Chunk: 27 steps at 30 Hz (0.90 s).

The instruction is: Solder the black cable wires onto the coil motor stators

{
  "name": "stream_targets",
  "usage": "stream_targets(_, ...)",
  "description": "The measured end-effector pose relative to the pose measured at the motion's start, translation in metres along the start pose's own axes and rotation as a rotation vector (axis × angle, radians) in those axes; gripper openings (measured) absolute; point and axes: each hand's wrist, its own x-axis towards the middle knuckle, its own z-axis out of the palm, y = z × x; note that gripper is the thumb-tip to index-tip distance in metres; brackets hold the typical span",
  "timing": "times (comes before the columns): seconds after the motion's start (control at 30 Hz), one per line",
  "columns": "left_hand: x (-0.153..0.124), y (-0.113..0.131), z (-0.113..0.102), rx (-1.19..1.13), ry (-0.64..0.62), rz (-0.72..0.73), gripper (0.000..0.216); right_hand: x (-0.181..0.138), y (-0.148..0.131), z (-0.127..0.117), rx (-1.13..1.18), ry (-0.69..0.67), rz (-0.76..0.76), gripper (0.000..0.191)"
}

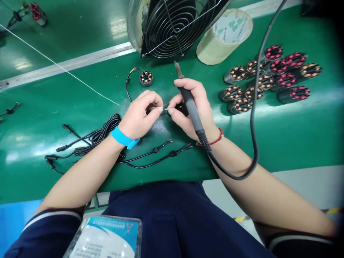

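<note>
My left hand, with a blue band at the wrist, is closed in a pinch on thin wires. Facing it, my right hand pinches the other side of these wires with thumb and forefinger. That same hand also holds a soldering iron, its tip pointing up and away toward the fan. A dark round part shows partly behind the right fingers; its kind is mostly hidden. Just beyond my left hand stands a motor stator with copper windings and a black cable.
Several stators with copper or red windings stand at the right. A fan and a tape roll are at the back. Coiled black cables lie left; stripped cable ends lie in front. The iron's cord loops over my right forearm.
</note>
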Motion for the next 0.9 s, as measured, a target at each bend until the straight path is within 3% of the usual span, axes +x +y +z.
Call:
stream_targets(0.27,0.000,0.000,-0.004,0.094,-0.053,0.078,0.007,0.001,0.000,0.001,0.029,-0.009,0.016,0.048)
stream_targets(0.4,0.000,0.002,-0.002,0.108,-0.044,0.020,0.013,0.001,-0.009,-0.005,-0.006,0.000,0.021,0.043)
stream_targets(0.5,-0.001,0.002,0.001,0.111,-0.058,-0.043,0.013,-0.003,-0.027,-0.017,-0.121,0.058,0.112,0.036)
stream_targets(0.57,-0.001,0.002,0.003,0.122,-0.068,-0.074,0.012,-0.011,-0.042,-0.025,-0.224,0.058,0.141,0.040)
stream_targets(0.67,-0.001,0.002,0.005,0.133,-0.073,-0.091,0.012,-0.029,-0.055,-0.032,-0.311,0.142,0.043,0.030)
stream_targets(0.9,0.000,0.005,0.008,0.143,-0.061,-0.124,0.014,-0.072,-0.039,-0.026,-0.317,0.319,0.013,0.024)
